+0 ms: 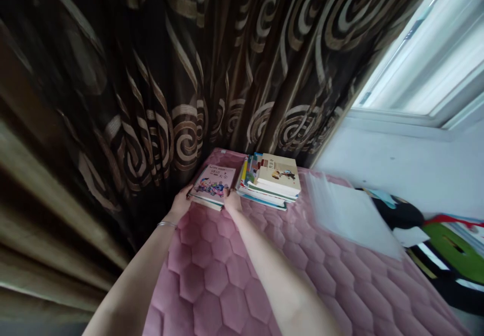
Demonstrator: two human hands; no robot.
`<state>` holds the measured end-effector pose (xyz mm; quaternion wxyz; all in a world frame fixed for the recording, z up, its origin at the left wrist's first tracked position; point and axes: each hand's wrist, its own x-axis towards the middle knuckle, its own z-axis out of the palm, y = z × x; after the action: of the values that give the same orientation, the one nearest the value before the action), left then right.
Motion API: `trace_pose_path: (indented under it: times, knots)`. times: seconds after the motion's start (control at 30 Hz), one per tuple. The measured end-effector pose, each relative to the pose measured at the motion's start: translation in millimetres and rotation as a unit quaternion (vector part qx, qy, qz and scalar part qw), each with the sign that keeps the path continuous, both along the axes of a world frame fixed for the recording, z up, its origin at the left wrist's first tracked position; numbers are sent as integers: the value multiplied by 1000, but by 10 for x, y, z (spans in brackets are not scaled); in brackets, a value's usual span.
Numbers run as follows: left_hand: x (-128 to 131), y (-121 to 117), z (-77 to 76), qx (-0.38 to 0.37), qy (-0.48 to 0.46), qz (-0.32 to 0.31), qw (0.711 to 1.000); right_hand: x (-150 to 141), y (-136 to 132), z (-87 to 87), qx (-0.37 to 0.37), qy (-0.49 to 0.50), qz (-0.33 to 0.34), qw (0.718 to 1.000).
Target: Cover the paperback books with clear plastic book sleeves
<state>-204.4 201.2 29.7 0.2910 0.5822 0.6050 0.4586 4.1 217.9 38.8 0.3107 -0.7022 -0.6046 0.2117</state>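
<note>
Our left hand (pixel 181 201) and right hand (pixel 232 200) clasp opposite edges of a pink illustrated paperback (pixel 212 184), fingertips hidden, on a pink quilted mattress (pixel 223 280); a blurred translucent plastic sheet (pixel 350 215) lies beside dark swirl-patterned curtains (pixel 151 73).

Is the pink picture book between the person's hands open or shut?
Shut. The pink book shows only its front cover, with no pages spread; the left hand and right hand touch its edges.

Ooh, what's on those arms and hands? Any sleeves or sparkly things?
The left arm and right arm are bare, with no sleeves showing. The left hand and right hand wear no gloves. A thin silver bracelet circles the left arm at the wrist.
</note>
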Motion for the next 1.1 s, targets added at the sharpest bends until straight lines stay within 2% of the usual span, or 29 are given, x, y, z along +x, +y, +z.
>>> trace_pose_path:
  times: [0.2, 0.5, 0.77, 1.0, 1.1]
  knots:
    - [0, -46, -123, -22, 82, 31, 996, 1, -50, -21, -27, -55, 1, 998]
    - [76, -117, -97, -37, 163, 73, 983, -50, -104, 9, -41, -85, 15, 995]
    - [119, -122, -106, -36, 198, 97, 975, 13, -138, -48, -46, -65, 56, 995]
    - [92, -113, -119, -28, 215, 95, 972, 35, -100, -69, -66, -26, 81, 994]
    - [107, -145, -112, -24, 219, 99, 970, 76, -195, -58, -60, -1, 100, 993]
